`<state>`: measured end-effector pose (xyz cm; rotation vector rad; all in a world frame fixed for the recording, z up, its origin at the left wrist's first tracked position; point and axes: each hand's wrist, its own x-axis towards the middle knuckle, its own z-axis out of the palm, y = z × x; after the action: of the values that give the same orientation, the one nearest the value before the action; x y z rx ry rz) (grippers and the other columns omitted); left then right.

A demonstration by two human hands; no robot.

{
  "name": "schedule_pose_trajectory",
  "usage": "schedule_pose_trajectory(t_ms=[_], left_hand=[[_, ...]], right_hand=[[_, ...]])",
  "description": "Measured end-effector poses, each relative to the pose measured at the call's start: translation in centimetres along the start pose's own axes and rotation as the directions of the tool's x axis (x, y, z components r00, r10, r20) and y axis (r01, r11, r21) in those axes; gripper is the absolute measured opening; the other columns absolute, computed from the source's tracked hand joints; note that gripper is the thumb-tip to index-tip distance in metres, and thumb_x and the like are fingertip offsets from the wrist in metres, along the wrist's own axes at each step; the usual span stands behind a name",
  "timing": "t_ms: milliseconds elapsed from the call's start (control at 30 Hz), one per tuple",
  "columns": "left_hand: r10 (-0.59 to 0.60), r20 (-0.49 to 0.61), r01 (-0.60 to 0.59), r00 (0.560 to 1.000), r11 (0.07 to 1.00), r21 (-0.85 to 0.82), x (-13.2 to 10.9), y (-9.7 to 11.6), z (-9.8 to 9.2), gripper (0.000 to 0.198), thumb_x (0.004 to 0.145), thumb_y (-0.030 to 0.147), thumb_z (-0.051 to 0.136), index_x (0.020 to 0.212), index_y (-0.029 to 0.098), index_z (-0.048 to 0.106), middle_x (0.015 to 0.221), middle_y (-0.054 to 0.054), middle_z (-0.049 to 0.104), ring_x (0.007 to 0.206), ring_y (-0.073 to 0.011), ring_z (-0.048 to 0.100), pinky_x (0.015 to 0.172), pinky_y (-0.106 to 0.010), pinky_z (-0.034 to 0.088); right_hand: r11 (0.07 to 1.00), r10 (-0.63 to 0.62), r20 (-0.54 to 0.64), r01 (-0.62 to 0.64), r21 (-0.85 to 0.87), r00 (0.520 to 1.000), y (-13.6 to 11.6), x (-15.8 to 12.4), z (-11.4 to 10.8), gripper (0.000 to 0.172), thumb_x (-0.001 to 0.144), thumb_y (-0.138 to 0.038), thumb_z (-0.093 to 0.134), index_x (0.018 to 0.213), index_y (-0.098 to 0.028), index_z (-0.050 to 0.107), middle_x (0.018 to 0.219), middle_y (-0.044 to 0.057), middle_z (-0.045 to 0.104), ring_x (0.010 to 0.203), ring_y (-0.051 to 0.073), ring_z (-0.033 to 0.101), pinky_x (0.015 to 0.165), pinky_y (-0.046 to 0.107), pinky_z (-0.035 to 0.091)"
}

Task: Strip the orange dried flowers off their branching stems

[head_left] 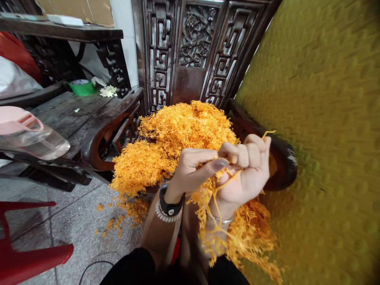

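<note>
My left hand (pixel 197 170) is closed, thumb and fingers pinching part of an orange branching plastic sprig (pixel 218 213). Facing it, my right hand (pixel 247 170) has its fingers curled round the stem, and one thin end pokes out above the knuckles. From between the two hands the sprig's forked branches hang down over my right wrist. Both hands meet in front of a large heap of similar orange sprigs (pixel 187 126) on a dark wooden chair. The exact grip points are partly hidden by my fingers.
A yellow textured sheet (pixel 323 138) rises at the right. On the left, a dark wooden chair (pixel 71 114) bears a pink-lidded bottle (pixel 35 136) and green tape (pixel 82 88). A red stool (pixel 32 257) stands lower left. Orange scraps (pixel 111 223) lie on the floor.
</note>
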<state>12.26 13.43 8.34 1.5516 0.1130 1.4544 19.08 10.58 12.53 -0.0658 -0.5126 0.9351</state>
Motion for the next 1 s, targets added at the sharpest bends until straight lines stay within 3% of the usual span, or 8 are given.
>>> schedule_pose_trajectory(t_ms=[133, 233, 333, 533, 633, 733, 867, 1000], left_hand=[[-0.236, -0.372, 0.097, 0.898, 0.929, -0.356, 0.1, -1.1, 2.0, 0.052, 0.086, 0.046, 0.051, 0.050, 0.018, 0.026, 0.049, 0.006, 0.022, 0.043, -0.0070, 0.020, 0.042, -0.024, 0.019], [-0.415, -0.367, 0.095, 0.833, 0.760, -0.643, 1.0, -1.0, 1.7, 0.052, 0.092, 0.045, 0.041, 0.051, 0.018, 0.020, 0.045, 0.007, 0.017, 0.040, -0.0067, 0.014, 0.038, -0.020, 0.018], [-0.414, -0.285, 0.068, 0.865, 0.657, -0.751, 1.6, -0.5, 0.6, 0.050, 0.094, 0.040, 0.038, 0.051, 0.017, 0.023, 0.044, 0.007, 0.016, 0.038, -0.0060, 0.011, 0.035, -0.018, 0.014], [-0.375, -0.165, 0.224, 0.912, 0.794, -0.565, 1.1, 1.4, 0.1, 0.029, 0.092, 0.040, 0.044, 0.076, 0.018, 0.055, 0.052, 0.005, 0.032, 0.044, -0.0070, 0.029, 0.042, -0.019, 0.023], [-0.407, -0.079, 0.346, 0.910, 0.850, -0.397, 0.7, 2.2, 0.0, 0.026, 0.091, 0.039, 0.045, 0.077, 0.018, 0.053, 0.058, 0.003, 0.037, 0.050, -0.0084, 0.033, 0.047, -0.021, 0.027], [-0.436, 0.103, 0.447, 0.894, 0.860, -0.245, 0.2, 2.2, -0.5, 0.035, 0.091, 0.042, 0.043, 0.065, 0.018, 0.045, 0.059, 0.003, 0.035, 0.052, -0.0099, 0.033, 0.049, -0.024, 0.027], [-0.383, 0.244, 0.375, 0.891, 0.923, 0.081, -0.2, 1.9, -1.1, 0.044, 0.080, 0.054, 0.053, 0.057, 0.019, 0.040, 0.057, 0.003, 0.030, 0.054, -0.0109, 0.028, 0.049, -0.026, 0.022], [-0.366, 0.278, 0.283, 0.888, 0.912, 0.297, 0.2, 1.9, -1.3, 0.032, 0.072, 0.046, 0.066, 0.063, 0.018, 0.053, 0.058, 0.004, 0.038, 0.055, -0.0102, 0.032, 0.051, -0.025, 0.025]], right_hand=[[0.987, 0.064, -0.099, -0.049, 0.152, 0.993, 0.2, 0.3, -0.4, 0.036, 0.093, -0.028, 0.040, 0.061, -0.021, 0.028, 0.037, -0.012, 0.019, 0.033, 0.007, 0.021, 0.043, 0.021, 0.033], [0.991, 0.121, -0.152, -0.111, 0.071, 0.981, 0.3, 0.4, 0.1, 0.035, 0.089, -0.040, 0.048, 0.063, -0.023, 0.033, 0.041, -0.010, 0.032, 0.037, 0.009, 0.032, 0.053, 0.029, 0.039], [0.993, 0.121, -0.153, -0.120, 0.014, 0.981, 0.1, 0.6, 0.6, 0.035, 0.087, -0.048, 0.049, 0.065, -0.023, 0.036, 0.046, -0.009, 0.037, 0.040, 0.010, 0.036, 0.058, 0.033, 0.041], [0.996, -0.038, -0.129, 0.027, -0.087, 0.991, -1.5, 0.9, 0.2, 0.037, 0.091, -0.041, 0.043, 0.064, -0.022, 0.028, 0.044, -0.010, 0.025, 0.036, 0.007, 0.028, 0.049, 0.025, 0.038], [0.993, -0.122, -0.006, 0.122, 0.012, 0.993, -2.1, 0.7, 0.0, 0.034, 0.094, -0.030, 0.038, 0.064, -0.021, 0.024, 0.043, -0.011, 0.016, 0.036, 0.005, 0.023, 0.043, 0.017, 0.034], [1.000, -0.026, 0.074, 0.027, -0.009, 0.997, -2.2, 0.4, 0.1, 0.038, 0.093, -0.029, 0.041, 0.063, -0.022, 0.020, 0.044, -0.011, 0.013, 0.037, 0.005, 0.017, 0.042, 0.015, 0.032], [0.976, 0.129, 0.065, -0.115, -0.186, 0.989, -2.2, 0.5, 0.1, 0.048, 0.088, -0.036, 0.052, 0.061, -0.021, 0.015, 0.043, -0.011, 0.012, 0.037, 0.005, 0.011, 0.040, 0.015, 0.032], [0.965, 0.109, 0.037, -0.096, -0.244, 0.993, -2.5, 0.6, -0.1, 0.046, 0.087, -0.036, 0.052, 0.060, -0.021, 0.019, 0.042, -0.011, 0.012, 0.037, 0.005, 0.012, 0.040, 0.015, 0.034]])
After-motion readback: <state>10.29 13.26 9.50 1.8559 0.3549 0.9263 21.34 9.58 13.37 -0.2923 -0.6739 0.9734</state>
